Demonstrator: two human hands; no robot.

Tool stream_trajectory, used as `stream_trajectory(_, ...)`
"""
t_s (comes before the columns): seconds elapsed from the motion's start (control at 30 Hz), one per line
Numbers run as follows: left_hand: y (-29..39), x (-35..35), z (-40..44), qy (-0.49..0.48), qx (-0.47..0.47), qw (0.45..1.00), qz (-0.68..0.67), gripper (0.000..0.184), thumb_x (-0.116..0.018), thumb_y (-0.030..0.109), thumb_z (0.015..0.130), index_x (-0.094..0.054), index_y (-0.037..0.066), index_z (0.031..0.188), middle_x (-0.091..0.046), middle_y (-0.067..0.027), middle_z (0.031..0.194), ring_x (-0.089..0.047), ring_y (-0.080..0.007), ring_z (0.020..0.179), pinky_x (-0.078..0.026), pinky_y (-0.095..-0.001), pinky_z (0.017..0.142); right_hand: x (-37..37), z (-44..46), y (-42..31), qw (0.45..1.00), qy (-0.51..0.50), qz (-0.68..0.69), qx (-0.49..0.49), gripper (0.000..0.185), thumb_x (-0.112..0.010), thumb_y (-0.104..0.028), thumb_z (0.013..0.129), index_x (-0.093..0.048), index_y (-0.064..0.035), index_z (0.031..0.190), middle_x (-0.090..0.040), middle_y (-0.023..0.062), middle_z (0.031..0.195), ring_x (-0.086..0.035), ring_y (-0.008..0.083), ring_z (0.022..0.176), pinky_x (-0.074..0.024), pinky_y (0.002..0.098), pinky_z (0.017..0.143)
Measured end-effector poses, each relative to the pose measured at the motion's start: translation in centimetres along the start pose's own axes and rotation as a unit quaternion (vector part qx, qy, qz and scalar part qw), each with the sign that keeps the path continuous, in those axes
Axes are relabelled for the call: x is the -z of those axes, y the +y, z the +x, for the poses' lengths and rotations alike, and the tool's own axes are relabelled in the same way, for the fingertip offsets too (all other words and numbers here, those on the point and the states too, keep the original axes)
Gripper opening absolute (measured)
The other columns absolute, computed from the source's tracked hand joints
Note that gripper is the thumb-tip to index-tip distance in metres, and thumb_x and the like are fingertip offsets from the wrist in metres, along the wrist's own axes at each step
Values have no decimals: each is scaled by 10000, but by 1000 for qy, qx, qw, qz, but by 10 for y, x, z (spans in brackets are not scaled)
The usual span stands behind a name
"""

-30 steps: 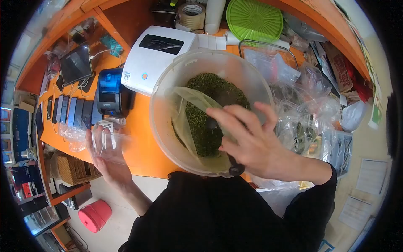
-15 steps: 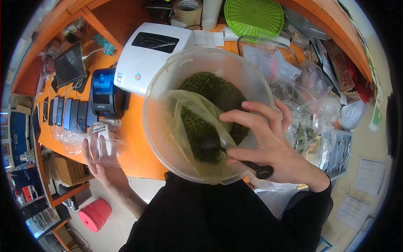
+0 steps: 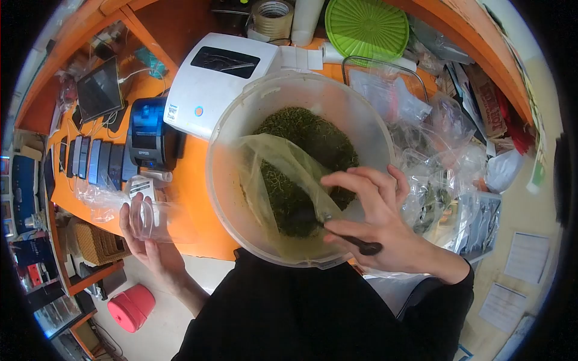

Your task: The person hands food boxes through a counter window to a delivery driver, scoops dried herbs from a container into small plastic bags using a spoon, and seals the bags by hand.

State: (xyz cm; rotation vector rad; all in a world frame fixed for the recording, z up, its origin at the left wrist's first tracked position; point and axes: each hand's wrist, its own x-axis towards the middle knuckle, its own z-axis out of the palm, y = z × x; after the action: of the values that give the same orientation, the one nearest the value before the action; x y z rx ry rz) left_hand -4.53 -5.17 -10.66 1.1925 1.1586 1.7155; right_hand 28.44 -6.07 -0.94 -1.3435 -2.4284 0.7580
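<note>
A large translucent tub (image 3: 218,198) stands in front of me, with dry green leafy herb (image 3: 295,123) in its bottom. A thin, clear yellowish plastic bag (image 3: 280,150) lines its near side and hangs over the herb. My right hand (image 3: 385,225) is over the tub's right side, thumb and fingers closed on the black handle of a spoon (image 3: 364,245); the spoon's bowl is low in the tub and hard to make out. Left of the tub, my left hand (image 3: 153,256) grips a clear plastic container (image 3: 159,222), its fingers around one end.
Behind the tub sit a white label printer (image 3: 211,78) and a green round lid (image 3: 366,30). A small blue-black printer (image 3: 147,132) and several phones (image 3: 99,161) are at left. Crumpled clear bags (image 3: 439,156) pile up on the right. A pink bucket (image 3: 129,307) is on the floor.
The spoon has gone deeper into the herb and its handle tilts differently. My right hand has moved slightly down with it. My left hand keeps hold of the clear container.
</note>
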Motion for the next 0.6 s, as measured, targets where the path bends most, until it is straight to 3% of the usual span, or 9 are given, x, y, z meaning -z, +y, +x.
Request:
stream_trajectory(0.07, 0, -1, 0, -8, -4, 1000, 0, 773, -632, 366, 788, -235, 29, 1360, -272, -241, 1371, -257, -386, 1282, -259, -565, 1011, -11, 0, 4, 1000, 18, 10, -21, 130, -730, -212, 673, -679, -118, 747, -454, 85, 1208, -347, 280, 1161, -135, 488, 973)
stream_trajectory(0.17, 3, -1, 0, -16, -17, 1000, -1, 787, -641, 375, 780, -235, 29, 1359, -271, -243, 1369, -256, -385, 1283, -253, -570, 1015, -1, -2, 3, 993, 0, 106, -45, 111, -723, -198, 683, -693, -125, 761, -456, 94, 1204, -362, 285, 1146, -198, 438, 961)
stream_trajectory(0.3, 4, 1, 0, -8, -20, 1000, -14, 797, -648, 377, 773, -232, 34, 1360, -266, -247, 1371, -244, -384, 1290, -240, -577, 1020, 10, -14, 13, 978, 50, 175, -98, 105, -692, -169, 722, -691, -99, 800, -477, 76, 1154, -406, 232, 1079, -301, 364, 885)
stream_trajectory(0.37, 6, 1, 0, -3, -17, 1000, -20, 799, -650, 377, 772, -231, 37, 1361, -262, -248, 1373, -237, -384, 1293, -235, -578, 1023, 11, -22, 18, 947, 70, 283, -134, 113, -665, -138, 762, -682, -71, 851, -494, 62, 1106, -463, 194, 1008, -360, 323, 840)
stream_trajectory(0.47, 5, 2, -1, -6, -22, 999, -29, 799, -650, 373, 772, -230, 37, 1362, -256, -249, 1376, -233, -384, 1295, -233, -574, 1026, 6, -36, 16, 854, 120, 454, -224, 143, -619, -146, 822, -665, -23, 878, -570, 58, 910, -529, 129, 743, -410, 235, 637)
stream_trajectory(0.6, 7, 0, -3, -11, -26, 999, -47, 785, -642, 350, 780, -225, 28, 1363, -253, -250, 1378, -236, -385, 1294, -243, -563, 1025, 3, -57, 11, 755, 129, 551, -331, 193, -557, -152, 873, -639, 19, 905, -592, 58, 718, -498, 101, 545, -377, 212, 490)
